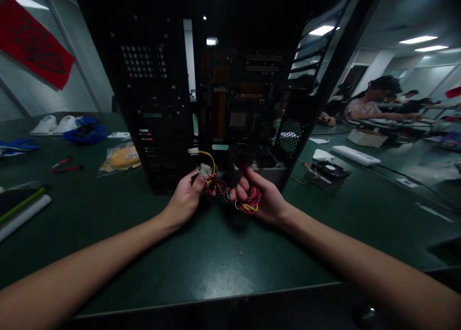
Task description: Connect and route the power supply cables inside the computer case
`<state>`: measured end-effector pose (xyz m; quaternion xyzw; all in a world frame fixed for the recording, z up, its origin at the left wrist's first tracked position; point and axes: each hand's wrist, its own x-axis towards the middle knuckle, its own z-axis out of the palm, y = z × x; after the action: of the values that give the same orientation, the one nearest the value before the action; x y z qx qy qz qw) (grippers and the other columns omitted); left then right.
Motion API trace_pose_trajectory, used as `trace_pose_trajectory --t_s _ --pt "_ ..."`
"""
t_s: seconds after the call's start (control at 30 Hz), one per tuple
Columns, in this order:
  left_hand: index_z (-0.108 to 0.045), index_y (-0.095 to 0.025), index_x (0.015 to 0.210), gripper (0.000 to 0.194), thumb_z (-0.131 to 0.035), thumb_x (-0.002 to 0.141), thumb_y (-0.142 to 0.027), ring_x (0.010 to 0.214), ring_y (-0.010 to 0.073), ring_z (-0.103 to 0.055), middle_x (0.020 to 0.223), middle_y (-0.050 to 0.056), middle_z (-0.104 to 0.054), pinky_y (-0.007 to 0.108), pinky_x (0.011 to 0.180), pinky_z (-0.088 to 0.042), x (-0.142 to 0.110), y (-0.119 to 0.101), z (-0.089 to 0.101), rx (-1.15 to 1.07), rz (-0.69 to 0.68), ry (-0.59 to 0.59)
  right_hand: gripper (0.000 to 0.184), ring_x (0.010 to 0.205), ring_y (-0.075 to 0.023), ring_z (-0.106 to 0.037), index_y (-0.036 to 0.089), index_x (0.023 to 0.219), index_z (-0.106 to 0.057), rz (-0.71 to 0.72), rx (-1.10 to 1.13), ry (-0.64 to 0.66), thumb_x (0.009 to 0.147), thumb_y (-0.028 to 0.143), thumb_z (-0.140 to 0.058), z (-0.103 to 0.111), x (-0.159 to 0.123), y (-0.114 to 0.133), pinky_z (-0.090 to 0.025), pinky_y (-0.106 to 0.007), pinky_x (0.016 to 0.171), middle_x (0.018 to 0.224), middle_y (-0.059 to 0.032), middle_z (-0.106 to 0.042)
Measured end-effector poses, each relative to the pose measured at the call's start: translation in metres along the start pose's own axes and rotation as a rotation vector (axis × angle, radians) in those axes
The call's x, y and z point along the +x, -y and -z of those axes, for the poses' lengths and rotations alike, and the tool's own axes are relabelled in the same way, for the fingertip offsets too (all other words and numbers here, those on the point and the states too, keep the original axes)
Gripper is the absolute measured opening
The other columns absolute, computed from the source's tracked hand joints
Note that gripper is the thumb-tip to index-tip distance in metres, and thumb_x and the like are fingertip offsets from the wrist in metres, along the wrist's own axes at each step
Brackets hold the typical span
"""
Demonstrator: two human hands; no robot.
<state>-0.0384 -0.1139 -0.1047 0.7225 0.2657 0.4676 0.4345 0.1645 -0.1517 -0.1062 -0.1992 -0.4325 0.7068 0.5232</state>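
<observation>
A black computer case [169,128] stands upright on the green table, its open side facing me. Inside it I see a motherboard [237,106] and, low on the right, a power supply [268,169]. My left hand [189,193] is closed on white cable connectors [205,170] in front of the case. Another white connector [193,151] on a yellow wire sticks up just above that hand. My right hand [261,195] is wrapped round a bundle of red, yellow and purple power cables [251,202]. Loose wires run between both hands.
Left of the case lie a bagged yellow item [124,158], blue gloves [84,130], white shoes [54,125] and a red-handled tool [66,165]. To the right are a fan unit [328,171] and a power strip [355,155]. Another person [374,99] sits farther back. The table's front edge [216,301] is close.
</observation>
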Motion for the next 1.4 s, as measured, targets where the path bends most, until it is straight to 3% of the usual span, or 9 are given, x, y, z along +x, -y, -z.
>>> trace_pose_trajectory --t_s 0.17,0.27,0.37,0.5,0.77,1.0,1.13,1.27,1.4 --pt "-0.05 -0.018 0.119 0.054 -0.076 0.077 -0.038 0.093 0.0208 -0.063 0.102 0.007 -0.065 0.033 0.085 -0.052 -0.009 -0.012 -0.001 0.16 -0.136 0.063 0.048 0.06 -0.0177 -0.063 0.02 0.057 -0.052 0.094 -0.09 -0.066 0.081 0.057 -0.071 -0.009 -0.003 -0.005 -0.049 -0.029 0.064 0.049 0.001 -0.057" --pt "-0.056 -0.018 0.101 0.026 -0.068 0.083 -0.032 0.086 0.0186 -0.065 0.093 0.005 -0.066 0.033 0.082 -0.053 -0.012 -0.018 -0.001 0.207 -0.118 0.062 0.049 0.058 -0.0177 -0.062 0.02 0.057 -0.052 0.135 -0.124 -0.09 0.081 0.059 -0.07 -0.014 -0.004 -0.007 -0.048 -0.031 0.064 0.048 0.0007 -0.057" --pt "-0.059 -0.018 0.099 0.018 -0.064 0.086 -0.03 0.085 0.0185 -0.067 0.091 0.004 -0.069 0.034 0.083 -0.055 -0.013 -0.018 -0.001 0.222 -0.106 0.048 0.048 0.057 -0.017 -0.061 0.019 0.059 -0.054 0.147 -0.137 -0.101 0.082 0.057 -0.07 -0.015 -0.003 -0.01 -0.046 -0.03 0.062 0.049 0.0003 -0.057" --pt "-0.059 -0.02 0.117 0.038 -0.068 0.08 -0.024 0.102 0.0228 -0.068 0.11 0.009 -0.07 0.038 0.092 -0.055 -0.017 -0.007 0.001 0.319 -0.246 0.075 0.045 0.055 -0.016 -0.06 0.018 0.061 -0.056 0.111 -0.09 -0.137 0.085 0.054 -0.069 -0.012 -0.002 -0.012 -0.045 -0.029 0.06 0.049 0.0004 -0.056" --pt "-0.03 -0.03 0.148 0.077 -0.065 0.081 -0.018 0.112 0.024 -0.065 0.125 0.009 -0.065 0.04 0.098 -0.055 -0.028 0.005 0.001 0.483 -0.343 0.114 0.047 0.055 -0.0168 -0.059 0.017 0.063 -0.057 0.121 -0.102 -0.095 0.087 0.056 -0.064 -0.009 0.0 -0.021 -0.045 -0.029 0.059 0.05 -0.0015 -0.056" --pt "-0.024 -0.032 0.153 0.083 -0.061 0.081 -0.014 0.117 0.025 -0.064 0.13 0.009 -0.063 0.041 0.1 -0.055 -0.026 0.01 0.003 0.52 -0.407 0.121 0.046 0.054 -0.0158 -0.058 0.016 0.098 -0.064 0.084 -0.112 -0.015 0.084 0.06 -0.066 -0.014 0.002 -0.018 -0.046 -0.028 0.058 0.059 -0.0014 -0.062" --pt "-0.027 -0.03 0.152 0.079 -0.063 0.083 -0.017 0.118 0.0267 -0.064 0.131 0.011 -0.063 0.043 0.101 -0.054 -0.024 0.004 0.002 0.546 -0.421 0.095 0.043 0.057 -0.0136 -0.058 0.013 0.093 -0.066 0.067 -0.12 -0.026 0.077 0.052 -0.075 -0.015 0.001 -0.007 -0.044 -0.025 0.059 0.062 -0.0029 -0.064" --pt "-0.027 -0.029 0.151 0.074 -0.063 0.086 -0.019 0.118 0.0234 -0.064 0.129 0.009 -0.064 0.041 0.103 -0.053 -0.025 -0.008 -0.003 0.516 -0.287 0.135 0.037 0.049 -0.0101 -0.05 0.015 0.091 -0.067 0.08 -0.023 -0.07 0.075 0.048 -0.077 -0.013 -0.001 0.01 -0.04 -0.024 0.053 0.064 0.0 -0.061" --pt "-0.033 -0.028 0.148 0.07 -0.063 0.086 -0.018 0.129 0.0242 -0.056 0.14 0.011 -0.057 0.044 0.111 -0.047 -0.026 -0.013 -0.008 0.482 -0.308 0.185 0.033 0.045 -0.0066 -0.038 0.018 0.089 -0.066 0.181 0.091 -0.064 0.075 0.045 -0.077 -0.017 -0.008 0.033 -0.045 -0.029 0.063 0.062 0.006 -0.05"
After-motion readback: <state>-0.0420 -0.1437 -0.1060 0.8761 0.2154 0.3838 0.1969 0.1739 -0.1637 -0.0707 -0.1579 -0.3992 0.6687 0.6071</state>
